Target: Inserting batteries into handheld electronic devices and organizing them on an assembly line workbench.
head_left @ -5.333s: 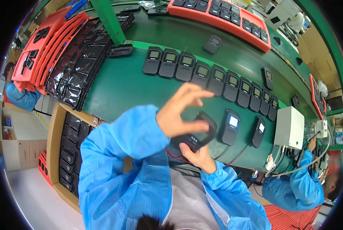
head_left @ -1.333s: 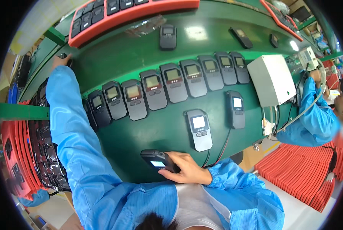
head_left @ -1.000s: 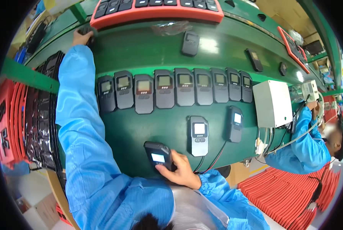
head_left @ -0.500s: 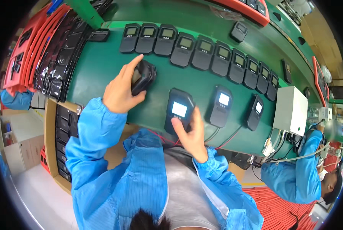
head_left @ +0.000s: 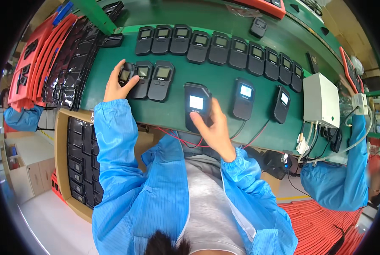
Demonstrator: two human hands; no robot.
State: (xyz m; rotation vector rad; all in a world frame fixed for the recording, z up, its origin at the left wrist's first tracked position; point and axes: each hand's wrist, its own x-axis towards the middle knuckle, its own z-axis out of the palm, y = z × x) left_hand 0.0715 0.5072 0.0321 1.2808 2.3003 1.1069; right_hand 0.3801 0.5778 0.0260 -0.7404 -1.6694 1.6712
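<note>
My left hand [head_left: 118, 87] grips a black handheld device [head_left: 125, 75] between thumb and fingers, at the left end of a short row. Beside it, two more such devices [head_left: 161, 80] lie face up, their screens unlit. My right hand [head_left: 215, 131] holds another black device [head_left: 196, 103] with a brightly lit screen, the thumb on its front just below the screen. To the right, a second lit device [head_left: 243, 100] and a third lit device [head_left: 281, 104] rest on the green bench top. Cables run from the lower ends of these two toward the bench's front edge.
Several unlit devices [head_left: 219, 47] form a long row along the back. A white box [head_left: 321, 100] with cables stands right, near a co-worker's blue sleeve [head_left: 332, 182]. Red and black trays [head_left: 37, 63] are stacked left; below them sits a carton [head_left: 62, 161] of black trays.
My left hand has moved left; the dark bundle it held now shows as separate devices laid side by side, with its fingers on the leftmost. My right hand still holds the lit device.
</note>
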